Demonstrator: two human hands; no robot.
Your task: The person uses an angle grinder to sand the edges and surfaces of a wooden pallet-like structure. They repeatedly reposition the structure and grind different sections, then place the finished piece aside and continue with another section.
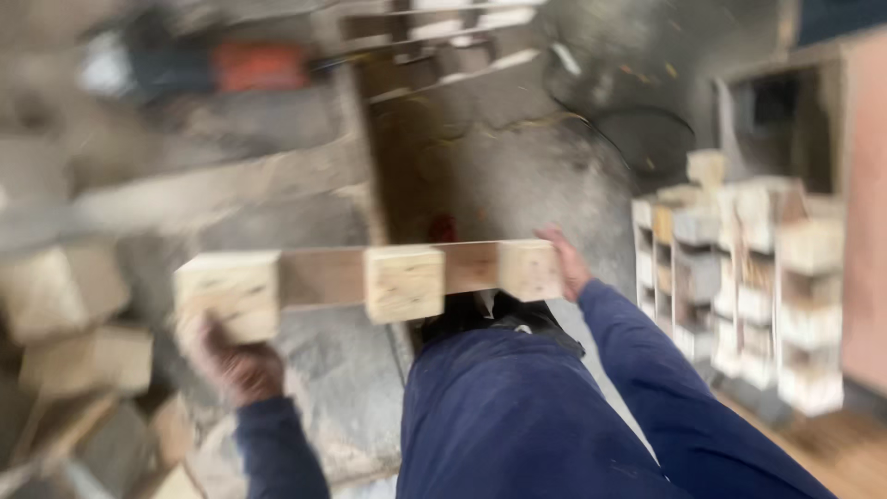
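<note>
The person is carrying a pallet runner (370,277), a board with three wooden blocks, level above the concrete floor (499,176). The left hand (231,360) is gripping its left end block from below; the right hand (568,263) is pressing the right end, fingers hidden, so the load is balancing. Stacked blocks (748,277) are standing at the right.

A rough grey concrete floor (517,157) fills the blurred view. Stacked pale wooden blocks (748,277) stand at the right against a pinkish wall (867,212); loose blocks (65,323) lie heaped at the left.
</note>
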